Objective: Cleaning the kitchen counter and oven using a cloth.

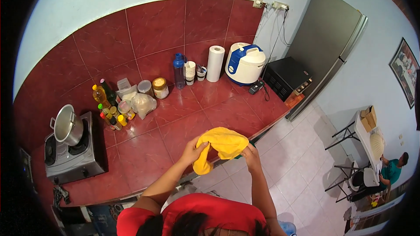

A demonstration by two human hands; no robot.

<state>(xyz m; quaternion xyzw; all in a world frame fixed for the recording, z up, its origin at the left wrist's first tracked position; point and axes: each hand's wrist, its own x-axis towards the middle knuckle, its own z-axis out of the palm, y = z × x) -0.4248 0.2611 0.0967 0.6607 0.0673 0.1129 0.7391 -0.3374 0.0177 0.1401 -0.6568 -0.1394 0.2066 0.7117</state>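
A yellow cloth [225, 143] hangs bunched between my two hands, above the front edge of the red tiled counter [188, 120]. My left hand [193, 149] grips its left side, where one end droops lower. Its right corner is pinched in my right hand [251, 155]. Part of a dark green thing shows behind the cloth near the counter edge, too covered to name.
On the left stands a gas stove [74, 148] with a metal pot [68, 126]. Bottles and jars [114, 112] crowd beside it. Along the back are a paper towel roll [215, 64] and a rice cooker [245, 63]. A seated person [390, 171] is far right.
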